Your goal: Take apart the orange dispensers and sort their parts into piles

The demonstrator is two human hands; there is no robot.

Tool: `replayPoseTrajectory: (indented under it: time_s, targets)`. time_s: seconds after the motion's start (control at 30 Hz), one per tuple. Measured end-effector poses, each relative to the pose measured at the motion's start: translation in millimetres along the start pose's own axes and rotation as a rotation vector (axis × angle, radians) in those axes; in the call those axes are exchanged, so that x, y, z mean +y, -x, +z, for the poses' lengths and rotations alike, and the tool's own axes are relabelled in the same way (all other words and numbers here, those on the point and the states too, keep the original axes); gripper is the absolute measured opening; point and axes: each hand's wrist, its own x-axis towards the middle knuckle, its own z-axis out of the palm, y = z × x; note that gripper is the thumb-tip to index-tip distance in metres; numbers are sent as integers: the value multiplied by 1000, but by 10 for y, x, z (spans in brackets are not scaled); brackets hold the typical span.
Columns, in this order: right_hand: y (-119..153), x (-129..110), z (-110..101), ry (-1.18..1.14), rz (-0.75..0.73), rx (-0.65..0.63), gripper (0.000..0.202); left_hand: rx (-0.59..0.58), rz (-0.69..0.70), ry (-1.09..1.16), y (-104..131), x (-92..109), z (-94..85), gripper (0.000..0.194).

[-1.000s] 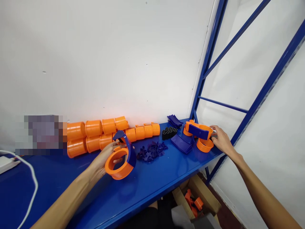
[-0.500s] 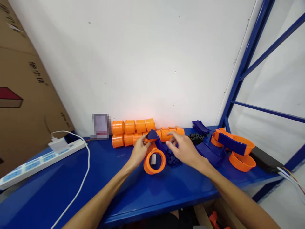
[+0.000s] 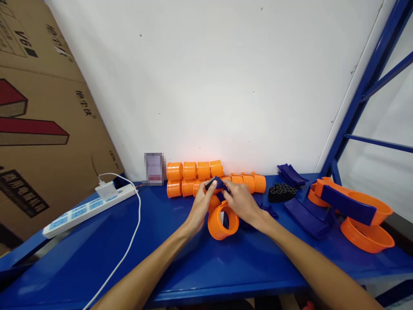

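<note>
An orange plastic part with a round ring at its near end is in front of me, above the table. My left hand is closed around its far end from the left. A dark blue piece sits at the top of that end, between my hands. My right hand is closed on the right side of this blue piece, its fingertips partly hidden. A pale block shows through the ring. Behind my right wrist lie small dark blue parts.
Orange cylinders stand stacked along the wall. To the right are black tubes, curved blue plates and larger orange rings with a blue band. A white power strip and its cable lie at left on the blue table.
My right hand has come in from the right and now meets the blue piece beside my left hand. The orange ring has tilted. The whole view has shifted slightly left.
</note>
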Motion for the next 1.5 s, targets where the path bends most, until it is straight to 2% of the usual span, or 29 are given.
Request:
replayPoseTrajectory:
  time_s: [0.17, 0.33, 0.5, 0.73, 0.93, 1.1, 1.23, 1.37, 1.43, 1.5]
  targets:
    - [130, -137, -39, 319, -90, -65, 25, 88, 106, -108, -25, 26, -36, 29]
    - [146, -145, -21, 548, -154, -142, 28, 90, 190, -357, -50, 118, -72, 28]
    - [147, -193, -33, 567, -135, -195, 31, 82, 212, -489, -57, 179, -78, 29]
    - [154, -228, -63, 534, -105, -208, 33, 55, 208, -488, -96, 155, -103, 29]
    - [142, -249, -65, 512, -86, -199, 33, 44, 202, -479, -96, 213, -124, 25]
    - [101, -125, -160, 445, 48, -142, 29, -17, 243, -267, -79, 162, -130, 19]
    - [115, -51, -187, 368, 18, -86, 31, -9, 226, -24, -25, 163, -72, 24]
    - [148, -41, -195, 327, -12, -162, 25, 60, 76, 328, 9, 334, -105, 33]
    - [191, 18, -305, 260, -2, -170, 25, 66, -47, 378, 10, 431, -151, 39]
    - [284, 147, -513, 213, 72, -115, 30, 11, -191, 373, 11, 488, -180, 41]
